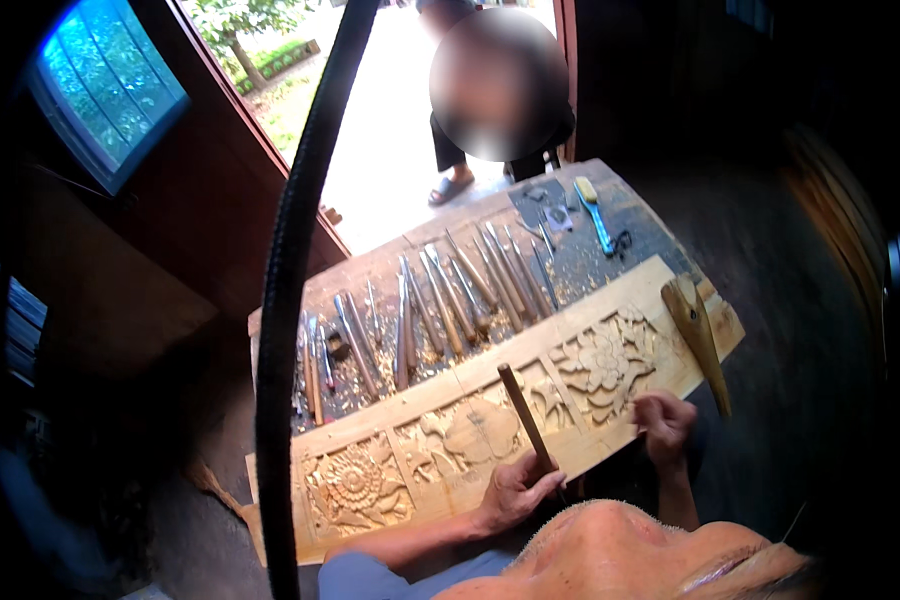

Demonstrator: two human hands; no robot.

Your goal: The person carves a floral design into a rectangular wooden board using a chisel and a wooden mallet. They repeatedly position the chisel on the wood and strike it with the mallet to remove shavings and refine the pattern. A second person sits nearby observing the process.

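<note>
My left hand point(518, 492) is closed around a wooden-handled carving chisel point(523, 412) at the near edge of a long carved board point(430, 405). The handle slants up over the board, while the blade end is mostly hidden below my fingers. My right hand point(664, 424) is curled beside the board's near right edge; whatever it may hold does not show. Relief flowers and leaves fill the board's framed sections, with a round blossom point(355, 482) at the left and a broad-petalled flower point(607, 362) at the right. A wooden mallet point(698, 335) lies across the right end.
Several chisels and gouges point(440, 300) lie in a row beyond the board among wood shavings. A blue-handled brush point(595, 215) rests at the table's far right. Past the table, a person point(455, 180) is in the bright doorway. A dark strap point(295, 260) crosses the view.
</note>
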